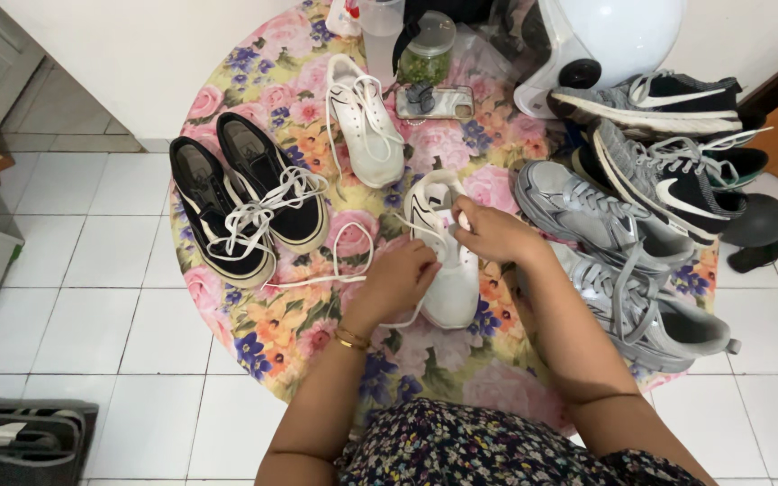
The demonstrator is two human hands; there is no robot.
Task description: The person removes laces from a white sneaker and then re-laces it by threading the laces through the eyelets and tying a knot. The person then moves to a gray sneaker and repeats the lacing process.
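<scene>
A white sneaker [451,286] lies on a round table with a floral cloth [272,324], right in front of me. My left hand [398,279] grips the sneaker's side and pinches its white lace [339,261], which loops out to the left. My right hand [494,231] is closed on the lace at the top of the same sneaker. The matching white sneaker [366,121] lies farther back, untouched.
A pair of black sneakers with white laces [245,193] sits at the left. Two silver-grey running shoes [619,261] lie at the right, with dark grey ones [668,144] behind. A phone [434,102], a jar [427,49] and a white helmet [605,36] stand at the back. White tiled floor surrounds the table.
</scene>
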